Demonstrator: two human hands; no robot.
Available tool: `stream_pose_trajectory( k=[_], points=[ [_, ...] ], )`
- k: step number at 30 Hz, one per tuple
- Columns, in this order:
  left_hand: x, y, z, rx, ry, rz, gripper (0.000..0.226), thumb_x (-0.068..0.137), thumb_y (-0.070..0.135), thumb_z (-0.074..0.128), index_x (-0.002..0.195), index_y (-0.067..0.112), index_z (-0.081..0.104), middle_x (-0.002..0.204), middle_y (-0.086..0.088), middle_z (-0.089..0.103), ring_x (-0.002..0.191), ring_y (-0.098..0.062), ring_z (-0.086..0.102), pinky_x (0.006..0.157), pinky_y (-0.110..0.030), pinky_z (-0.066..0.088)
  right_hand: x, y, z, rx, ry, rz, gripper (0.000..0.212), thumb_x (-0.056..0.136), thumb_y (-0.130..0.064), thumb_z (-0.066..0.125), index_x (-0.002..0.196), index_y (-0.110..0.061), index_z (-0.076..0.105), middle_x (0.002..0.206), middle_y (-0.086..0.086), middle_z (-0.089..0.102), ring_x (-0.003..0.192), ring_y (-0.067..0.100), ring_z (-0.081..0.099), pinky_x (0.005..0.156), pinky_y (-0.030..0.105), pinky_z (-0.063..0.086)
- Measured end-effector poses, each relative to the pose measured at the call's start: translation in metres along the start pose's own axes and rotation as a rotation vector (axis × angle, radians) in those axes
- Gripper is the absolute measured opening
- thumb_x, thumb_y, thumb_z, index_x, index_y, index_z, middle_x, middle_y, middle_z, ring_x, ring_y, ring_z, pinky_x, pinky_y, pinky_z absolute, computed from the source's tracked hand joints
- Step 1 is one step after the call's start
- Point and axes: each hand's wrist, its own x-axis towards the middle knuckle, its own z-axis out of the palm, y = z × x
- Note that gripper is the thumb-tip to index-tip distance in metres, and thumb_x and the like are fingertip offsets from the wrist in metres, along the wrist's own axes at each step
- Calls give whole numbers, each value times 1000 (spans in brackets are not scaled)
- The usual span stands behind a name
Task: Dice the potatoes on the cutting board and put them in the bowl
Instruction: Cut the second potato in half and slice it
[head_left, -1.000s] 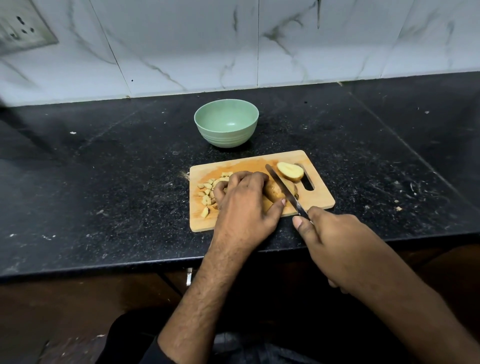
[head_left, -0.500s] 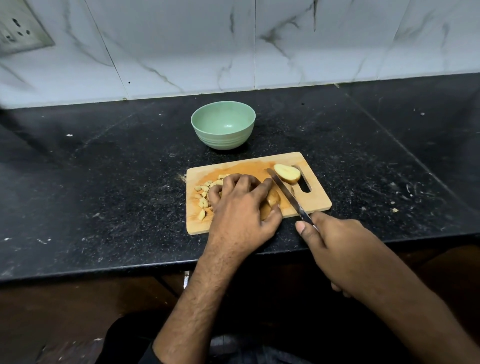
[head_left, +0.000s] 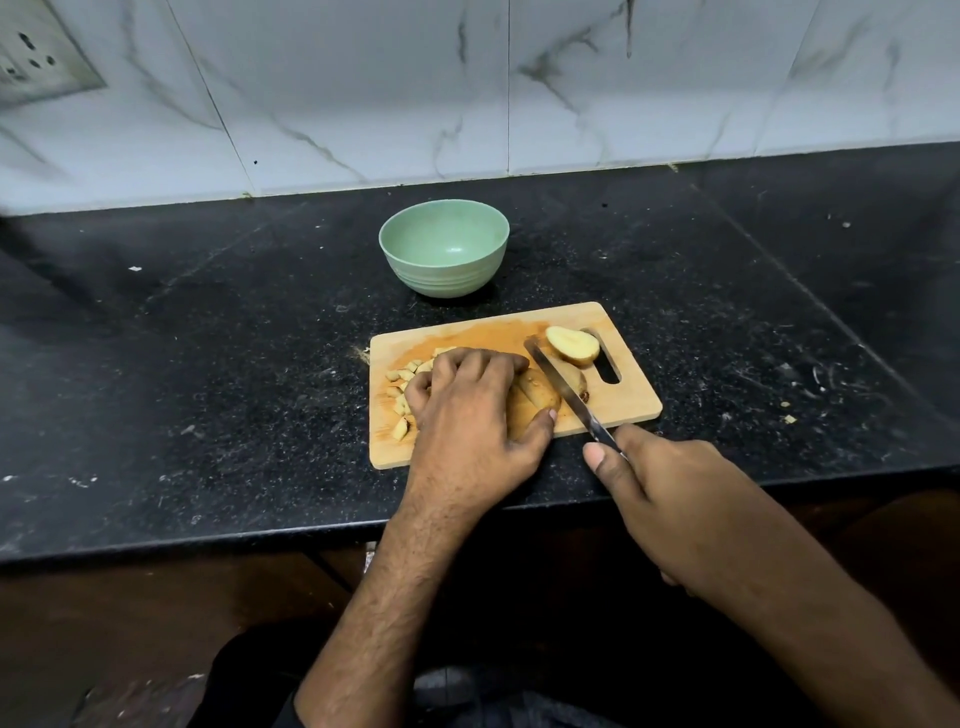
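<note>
One green bowl (head_left: 444, 248), one wooden cutting board (head_left: 618, 397), one knife (head_left: 569, 397) — held in my right hand (head_left: 670, 499). Two large potato pieces: one half (head_left: 571, 344) lying apart, one (head_left: 535, 400) under my left hand (head_left: 467, 415). Small diced bits (head_left: 401, 395) — roughly ten show, some hidden.

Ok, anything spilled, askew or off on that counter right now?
Nothing serious. The cutting board sits skewed to the counter edge and carries an orange stain. Pale crumbs dot the black counter to its right. The green bowl stands upright.
</note>
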Motion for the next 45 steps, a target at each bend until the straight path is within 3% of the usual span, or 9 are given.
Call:
stream_pose_trajectory(
  k=[4,8,13,27,34,37,42,45],
  points=[
    [0,-2,-3,-76,11,-37,57,80,60,67,128,30,56,118,16,57,122,-10,38,100,-38,20,-1,-3,4,-2,14,-27,38,102,-57,24,77,-30,37,70,-2,57,64,14,59,62,32,46],
    [0,-3,-4,-85,14,-40,51,81,59,69,121,28,62,115,17,60,119,-8,39,96,-36,18,-1,-8,4,-41,30,-41,39,103,-55,25,74,-30,32,69,-3,54,64,10,53,54,27,34],
    [0,-3,-2,-69,12,-41,48,85,60,64,121,29,63,117,18,60,119,-7,37,97,-37,17,-1,-12,6,-88,31,-39,32,103,-54,23,85,-30,33,76,-4,52,75,17,56,62,34,42],
    [-1,3,-2,23,-5,16,36,86,56,53,109,29,52,111,16,52,116,-10,40,97,-43,26,-8,-18,3,-186,25,-39,28,105,-49,21,90,-28,33,74,-5,51,71,16,55,66,34,49],
    [1,-1,-1,-16,-12,30,34,87,54,57,107,27,55,107,16,51,111,-8,42,98,-41,26,0,-17,-4,-210,-63,-51,25,106,-47,23,93,-28,32,75,-5,50,66,10,49,61,32,45],
    [3,-2,0,-19,-13,45,31,87,51,60,106,27,55,105,14,51,108,-10,43,98,-42,27,11,-19,-2,-232,-74,-52,25,107,-47,24,96,-27,35,77,-4,47,70,17,49,66,38,47],
    [2,-2,0,-34,0,32,31,86,49,62,107,27,57,104,16,50,108,-9,43,98,-41,26,37,-22,9,-250,-80,-61,29,107,-41,30,120,-21,45,79,0,47,82,25,52,73,39,48],
    [1,-1,0,-35,3,12,33,86,51,63,110,28,58,107,17,51,112,-8,42,98,-39,23,39,-19,6,-230,-128,-63,28,107,-43,29,117,-22,45,79,-1,48,81,23,53,71,38,46]
  ],
)
